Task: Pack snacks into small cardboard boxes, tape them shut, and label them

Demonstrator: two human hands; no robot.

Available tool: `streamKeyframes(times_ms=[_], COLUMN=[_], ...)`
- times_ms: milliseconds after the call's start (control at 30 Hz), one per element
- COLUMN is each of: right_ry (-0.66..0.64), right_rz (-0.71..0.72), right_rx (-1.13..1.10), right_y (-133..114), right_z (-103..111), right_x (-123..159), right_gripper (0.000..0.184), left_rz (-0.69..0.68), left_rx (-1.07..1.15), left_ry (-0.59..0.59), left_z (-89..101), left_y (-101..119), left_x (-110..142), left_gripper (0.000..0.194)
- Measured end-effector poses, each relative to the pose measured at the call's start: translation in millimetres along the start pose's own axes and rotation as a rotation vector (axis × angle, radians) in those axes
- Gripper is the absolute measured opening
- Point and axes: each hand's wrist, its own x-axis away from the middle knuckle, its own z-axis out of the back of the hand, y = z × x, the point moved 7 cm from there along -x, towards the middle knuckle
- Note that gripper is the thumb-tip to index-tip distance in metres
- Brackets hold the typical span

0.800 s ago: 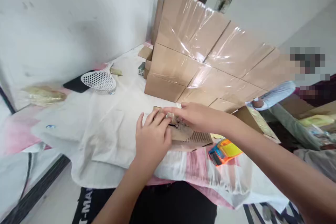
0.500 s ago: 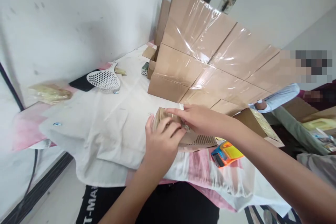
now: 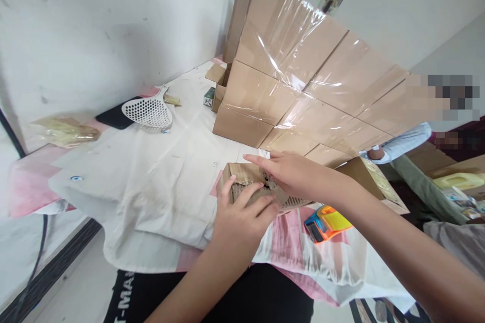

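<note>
A small, worn cardboard box [image 3: 238, 171] with torn, ridged corrugated parts lies near the table's front edge. My left hand [image 3: 246, 212] rests over its near side, with the fingers spread and lightly bent on the cardboard. Across the far side of the box reaches my right hand [image 3: 290, 171], its index finger stretched out straight and the other fingers partly hidden. The right hand covers part of the box's top and back edge. Just right of the box lies an orange, yellow and blue plastic tool [image 3: 328, 223], touched by neither hand.
A tall wall of taped cardboard boxes [image 3: 288, 91] stands behind the hands. Farther left are a white perforated scoop [image 3: 149, 112], a black flat object [image 3: 117, 113] and a clear plastic wrapper [image 3: 70, 131]. A small open carton [image 3: 217, 96] sits by the stack. A person's sleeve [image 3: 407, 141] shows at right.
My left hand has slid a little right and toward me, with its fingers more spread. More of the box's top shows. My right hand has barely moved.
</note>
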Motion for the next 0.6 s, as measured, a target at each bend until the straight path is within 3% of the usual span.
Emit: streamKeyframes(times_ms=[367, 600], right_ry=[-0.01, 0.014], right_rz=[-0.015, -0.149], right_rx=[-0.02, 0.043], right_y=[1.8, 5.1], right_z=[-8.4, -9.1], right_x=[-2.7, -6.9], right_gripper=[0.077, 0.077], left_rz=[0.094, 0.083], left_rx=[-0.205, -0.208], left_ry=[-0.076, -0.026], left_z=[-14.1, -18.7], left_y=[14.2, 12.9], left_x=[3.5, 9.1], left_gripper=[0.024, 0.022])
